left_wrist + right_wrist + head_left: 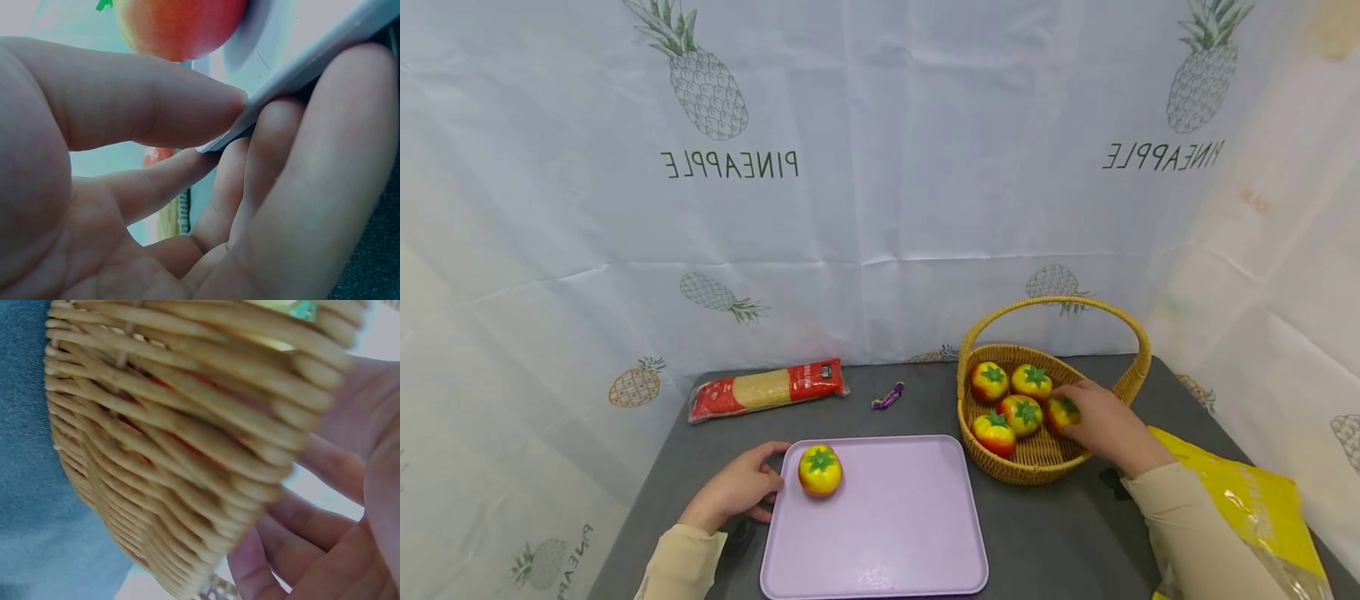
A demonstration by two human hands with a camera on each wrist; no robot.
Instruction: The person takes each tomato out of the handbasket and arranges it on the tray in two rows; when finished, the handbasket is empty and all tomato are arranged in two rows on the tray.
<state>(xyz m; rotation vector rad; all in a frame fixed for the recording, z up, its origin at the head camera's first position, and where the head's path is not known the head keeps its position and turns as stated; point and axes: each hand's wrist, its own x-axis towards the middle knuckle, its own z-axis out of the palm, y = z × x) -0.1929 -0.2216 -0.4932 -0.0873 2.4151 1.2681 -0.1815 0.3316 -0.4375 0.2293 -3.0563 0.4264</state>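
Note:
My left hand (737,487) is at the left edge of a lilac tray (887,533). In the left wrist view its thumb (200,106) lies on the rim and fingers are under it, pinching the edge. One yellow-and-red tomato (820,471) with a green leafy top sits on the tray near that hand. My right hand (1105,421) reaches into a wicker basket (1030,473), its fingers around a tomato (1062,414) at the right side. Several similar tomatoes (1019,415) lie beside it. In the right wrist view the basket wall (187,425) hides most of the held tomato.
A red-and-clear pack of noodles (767,390) lies at the back left of the dark table (925,417). A small purple-wrapped candy (888,396) is right of it. A yellow bag (1255,500) lies at the right, partly under the right forearm. The basket's handle (1052,300) arches up.

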